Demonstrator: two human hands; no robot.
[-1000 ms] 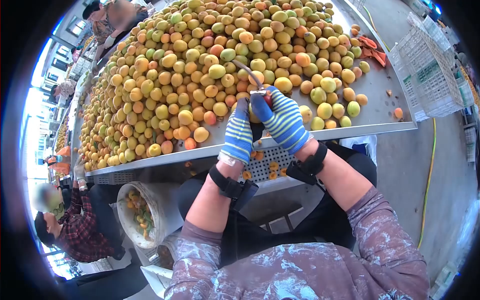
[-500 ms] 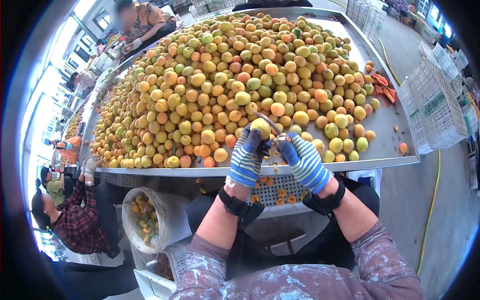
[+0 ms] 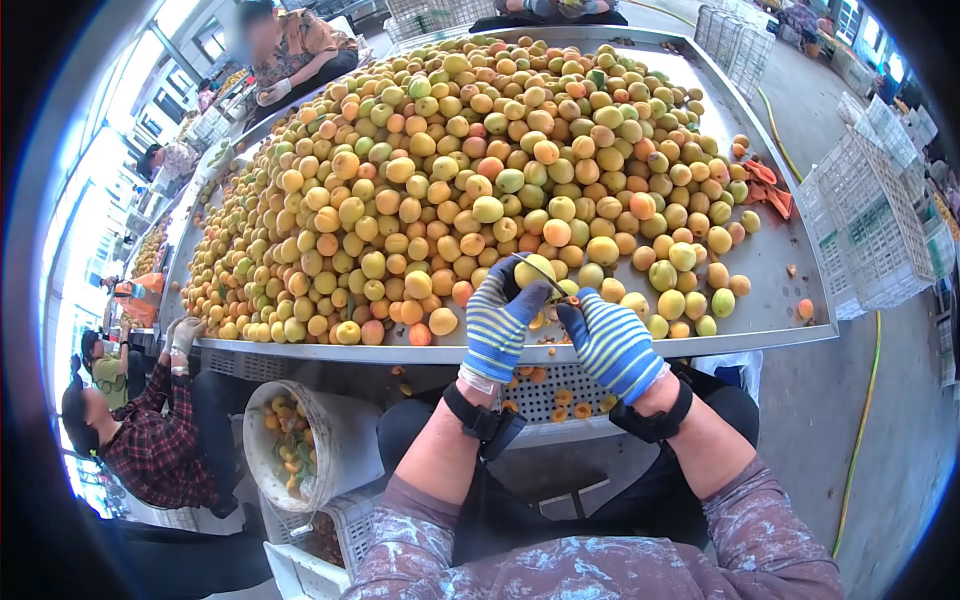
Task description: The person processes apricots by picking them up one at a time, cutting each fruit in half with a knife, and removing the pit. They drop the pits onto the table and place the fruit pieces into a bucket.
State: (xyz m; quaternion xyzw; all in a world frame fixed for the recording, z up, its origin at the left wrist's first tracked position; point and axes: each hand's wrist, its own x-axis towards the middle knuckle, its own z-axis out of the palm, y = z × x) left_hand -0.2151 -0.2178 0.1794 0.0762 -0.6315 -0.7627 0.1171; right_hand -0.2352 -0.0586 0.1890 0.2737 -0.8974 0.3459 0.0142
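Both my hands wear striped blue gloves over the table's front edge. My left hand (image 3: 500, 325) is closed round a yellow-green apricot (image 3: 533, 270). My right hand (image 3: 607, 338) is closed on a small knife (image 3: 541, 268), its curved dark blade lying against that fruit. The knife's handle is mostly hidden by the fingers. Behind the hands a large heap of apricots (image 3: 430, 190) covers much of the metal table (image 3: 780, 325). Below them a perforated crate (image 3: 545, 392) holds several cut apricot pieces.
A white bucket (image 3: 262, 440) with fruit scraps stands at the lower left. A co-worker in a plaid shirt (image 3: 150, 450) sits left; another (image 3: 300, 50) is at the back left. An orange cloth (image 3: 768, 188) lies on the table. White crates (image 3: 868, 215) stand right.
The held apricot has moved slightly right and down, and the blade lies lower across it. My left hand has shifted right. The view has tilted slightly, showing more at the top.
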